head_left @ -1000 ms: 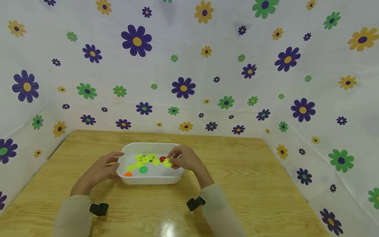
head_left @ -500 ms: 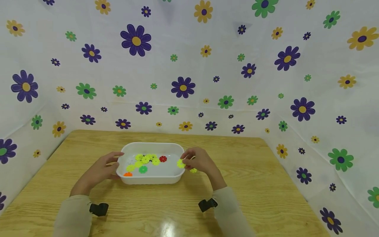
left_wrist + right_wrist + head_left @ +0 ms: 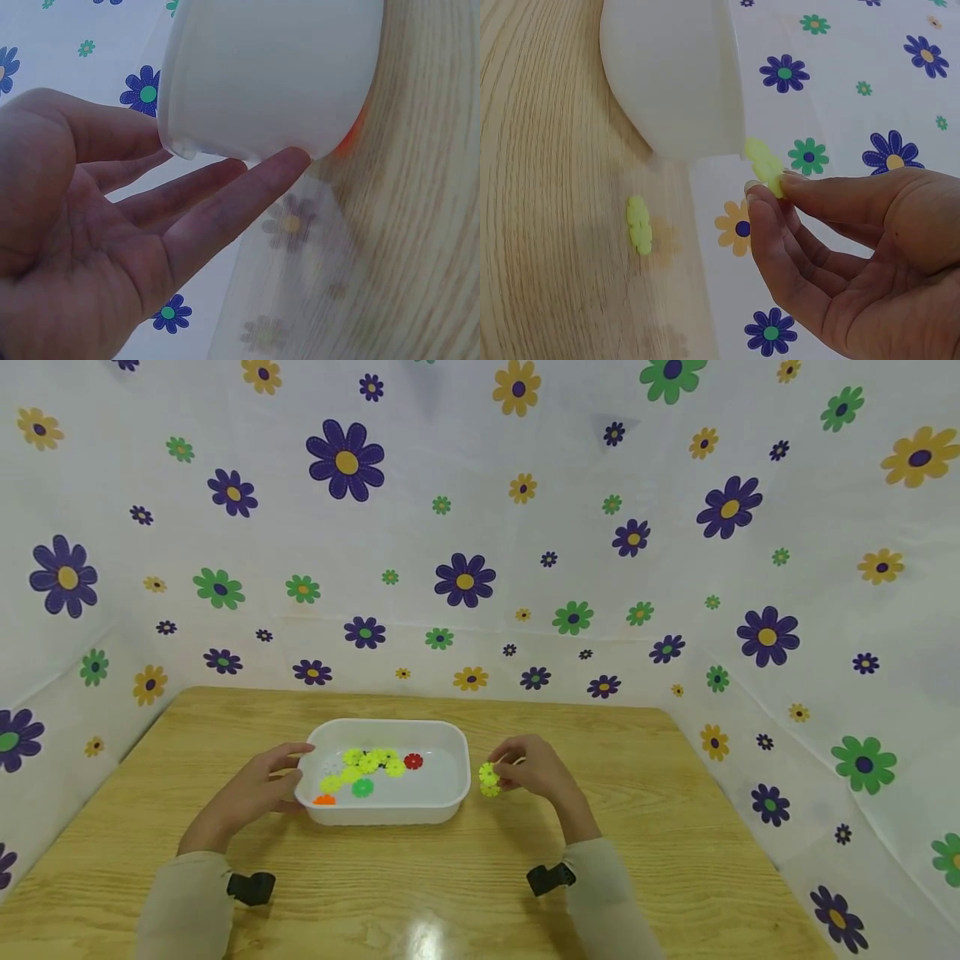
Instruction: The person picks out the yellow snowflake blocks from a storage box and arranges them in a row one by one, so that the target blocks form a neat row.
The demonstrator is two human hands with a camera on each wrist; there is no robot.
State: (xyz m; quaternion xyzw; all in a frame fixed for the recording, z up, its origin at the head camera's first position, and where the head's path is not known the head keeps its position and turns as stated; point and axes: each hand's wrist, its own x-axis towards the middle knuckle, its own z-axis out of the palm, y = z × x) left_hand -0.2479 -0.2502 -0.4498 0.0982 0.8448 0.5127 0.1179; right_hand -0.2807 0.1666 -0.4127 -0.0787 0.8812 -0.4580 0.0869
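A white plastic tub [image 3: 390, 815] holds several yellow flower-shaped discs [image 3: 368, 763], plus a green disc [image 3: 363, 787], a red disc [image 3: 413, 762] and an orange disc [image 3: 325, 799]. My left hand [image 3: 258, 789] rests against the tub's left end, its fairly straight fingers touching the outer wall near the rim. Right of the tub, my right hand [image 3: 536, 768] pinches a yellow flower-shaped disc [image 3: 766, 166] between thumb and index finger. In the right wrist view, another yellow disc [image 3: 639, 225] lies on the table below it.
The wood-grain table [image 3: 375, 893] carries the tub near its middle. A white sheet [image 3: 480, 510] printed with flowers rises behind the table and along both sides.
My right hand has moved right, out of the tub and past its right rim, with the yellow disc pinched in it. The left hand and the tub have stayed put.
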